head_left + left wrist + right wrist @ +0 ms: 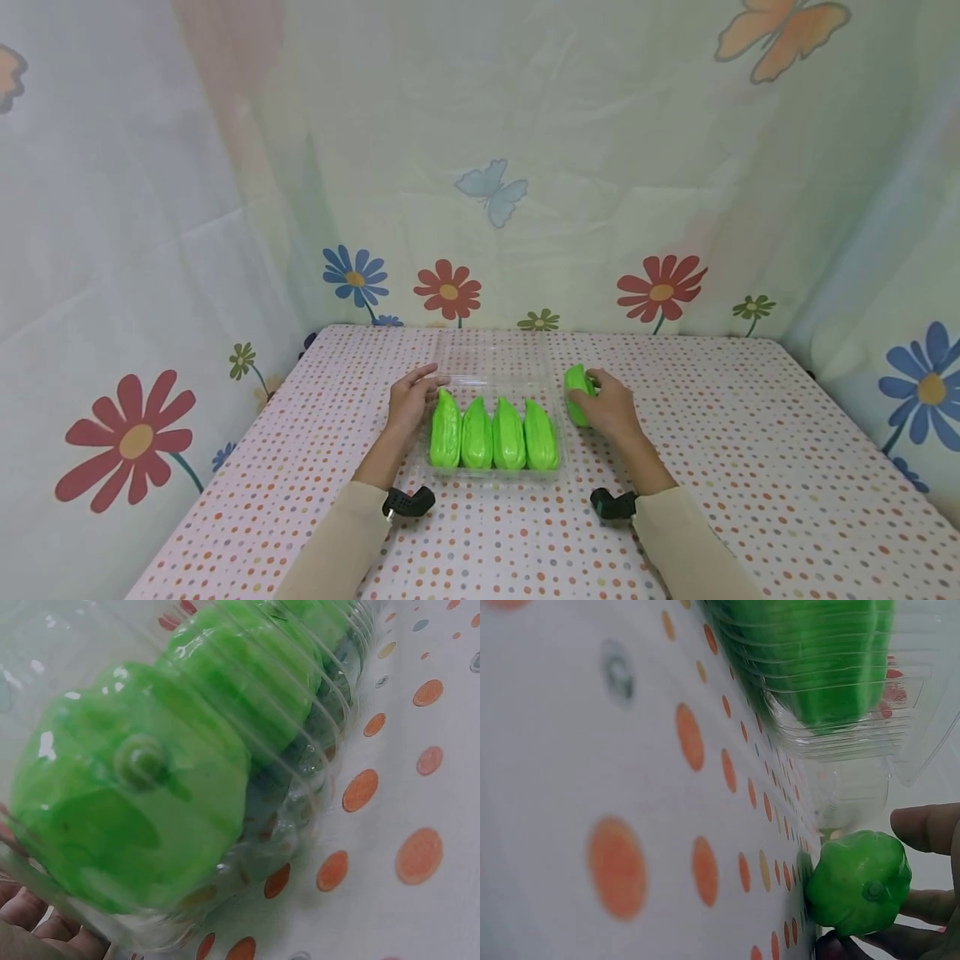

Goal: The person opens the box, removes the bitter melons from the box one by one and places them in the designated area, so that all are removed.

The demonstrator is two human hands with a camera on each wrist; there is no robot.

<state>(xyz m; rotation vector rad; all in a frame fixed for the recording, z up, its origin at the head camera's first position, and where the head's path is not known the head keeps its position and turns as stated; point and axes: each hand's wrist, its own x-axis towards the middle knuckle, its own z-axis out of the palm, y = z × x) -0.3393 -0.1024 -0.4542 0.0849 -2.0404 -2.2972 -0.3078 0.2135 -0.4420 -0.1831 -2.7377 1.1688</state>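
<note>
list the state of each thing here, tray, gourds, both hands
clear tray: lid open, folded back, flat on the table
four green gourds: lying side by side in the tray
loose green gourd: outside the tray on its right, held
left hand: fingers straight, resting on the tray's left edge
right hand: gripping the loose gourd

Fingers (927, 826) around green toy vegetable (859, 883), clear tray (840, 739), dotted tablecloth (592, 765)

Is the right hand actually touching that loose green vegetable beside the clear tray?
Touching. The right wrist view shows the right hand with fingers curled round the loose green vegetable.
</note>
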